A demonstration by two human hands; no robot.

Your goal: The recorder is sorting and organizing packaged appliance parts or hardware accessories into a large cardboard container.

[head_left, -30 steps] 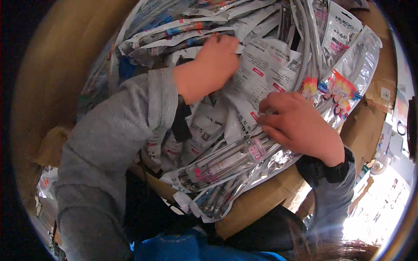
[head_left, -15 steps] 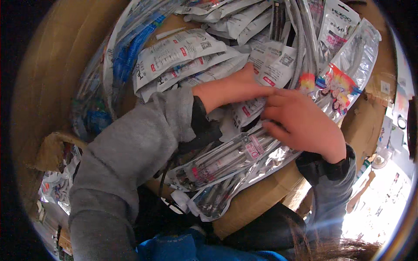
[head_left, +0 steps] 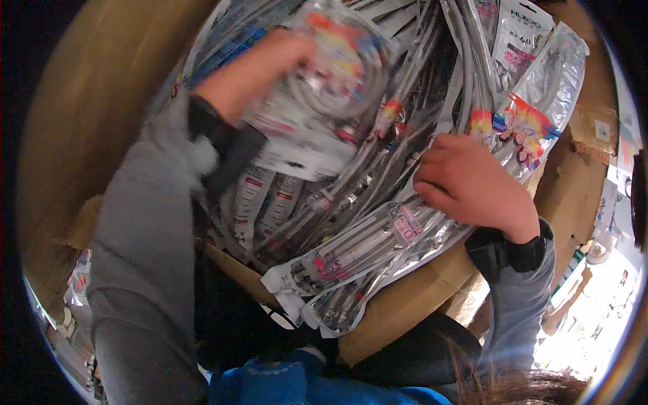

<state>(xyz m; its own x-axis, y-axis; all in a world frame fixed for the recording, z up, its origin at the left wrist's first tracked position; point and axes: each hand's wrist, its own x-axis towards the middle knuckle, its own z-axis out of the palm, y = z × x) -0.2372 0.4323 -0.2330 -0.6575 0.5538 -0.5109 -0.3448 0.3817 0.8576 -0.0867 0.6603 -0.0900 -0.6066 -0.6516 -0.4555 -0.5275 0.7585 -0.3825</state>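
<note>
My left hand (head_left: 287, 57) is smeared by motion at the upper left of the box. It grips the edge of a clear packet with a coiled hose (head_left: 337, 57) and a red-yellow printed card, also blurred. Below it lies a white packet (head_left: 304, 152). My right hand (head_left: 472, 185) is closed, fingers curled over long clear bags of hoses (head_left: 364, 246) along the box's near right side; the fingertips are partly hidden. Between the hands, more bagged braided hoses (head_left: 398, 138) show, several with small coloured labels.
A large cardboard box (head_left: 88, 108) surrounds the packets, its near flap (head_left: 412, 297) bent by my body. At the right, another bagged hose (head_left: 533, 115) and a white hanging packet (head_left: 520, 37) lean against the wall. Bright light falls on the floor outside, lower right.
My left hand has moved up and left, away from the right hand. The pile of white packets has shifted, baring hoses beneath, and the coiled hose packet has come into view. My right hand stays nearly put.
</note>
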